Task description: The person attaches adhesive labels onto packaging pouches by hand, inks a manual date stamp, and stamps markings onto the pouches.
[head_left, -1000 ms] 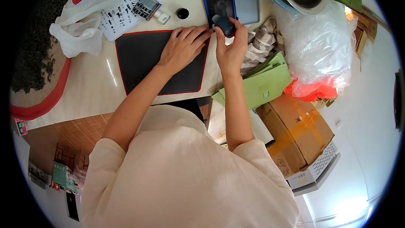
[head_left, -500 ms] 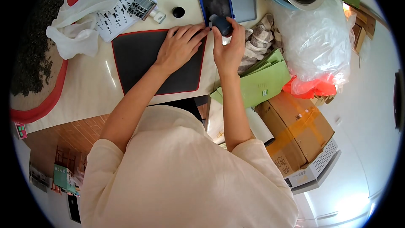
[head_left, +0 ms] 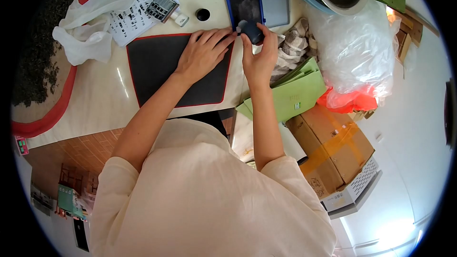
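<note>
Cluttered bench [head_left: 97,96]: I saw right hand [head_left: 261,58] pinching a dark rounded object [head_left: 252,33], blue-rimmed case [head_left: 244,2] just beyond it; left hand [head_left: 202,57] lay flat, palm-down, on black mat [head_left: 157,69].

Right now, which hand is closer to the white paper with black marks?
Left. The left hand is on the black mat, right of the paper in the view; the right hand, holding a dark object, is farther right.
</note>
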Motion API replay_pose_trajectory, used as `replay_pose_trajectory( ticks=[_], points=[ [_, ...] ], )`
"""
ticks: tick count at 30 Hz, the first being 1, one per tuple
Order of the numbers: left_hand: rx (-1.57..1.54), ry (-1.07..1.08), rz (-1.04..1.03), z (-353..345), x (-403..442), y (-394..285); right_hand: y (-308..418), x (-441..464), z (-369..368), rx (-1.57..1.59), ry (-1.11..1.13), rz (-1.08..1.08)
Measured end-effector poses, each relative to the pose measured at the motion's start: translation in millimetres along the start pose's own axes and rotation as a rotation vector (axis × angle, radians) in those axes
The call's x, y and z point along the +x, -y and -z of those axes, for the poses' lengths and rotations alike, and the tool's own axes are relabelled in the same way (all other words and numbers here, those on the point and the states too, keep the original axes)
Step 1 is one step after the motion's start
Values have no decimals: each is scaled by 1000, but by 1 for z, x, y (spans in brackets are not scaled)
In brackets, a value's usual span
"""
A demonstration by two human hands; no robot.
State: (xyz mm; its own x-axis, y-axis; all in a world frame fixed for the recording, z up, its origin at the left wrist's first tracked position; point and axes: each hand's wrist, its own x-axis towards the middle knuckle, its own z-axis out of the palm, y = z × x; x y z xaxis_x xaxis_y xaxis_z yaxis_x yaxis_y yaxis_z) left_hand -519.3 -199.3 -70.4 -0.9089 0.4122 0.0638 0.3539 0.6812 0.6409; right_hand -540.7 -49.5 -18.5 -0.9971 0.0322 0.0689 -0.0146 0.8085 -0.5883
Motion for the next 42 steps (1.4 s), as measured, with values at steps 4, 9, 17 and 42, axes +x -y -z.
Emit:
replay_pose_trajectory(
  ticks=[4, 9, 17, 42],
  points=[
    [6, 5, 1, -1, 0, 0, 3, -7, 6, 11, 30, -50],
    [36, -4, -12, 0, 0, 0, 0, 1, 0, -17, -31, 23],
    [34, -28, -22, 0, 1, 0, -4, 6, -3, -15, 0, 27],
    [-17, -5, -8, 0, 0, 0, 1, -3, 3, 13, 30, -6]
  ],
)
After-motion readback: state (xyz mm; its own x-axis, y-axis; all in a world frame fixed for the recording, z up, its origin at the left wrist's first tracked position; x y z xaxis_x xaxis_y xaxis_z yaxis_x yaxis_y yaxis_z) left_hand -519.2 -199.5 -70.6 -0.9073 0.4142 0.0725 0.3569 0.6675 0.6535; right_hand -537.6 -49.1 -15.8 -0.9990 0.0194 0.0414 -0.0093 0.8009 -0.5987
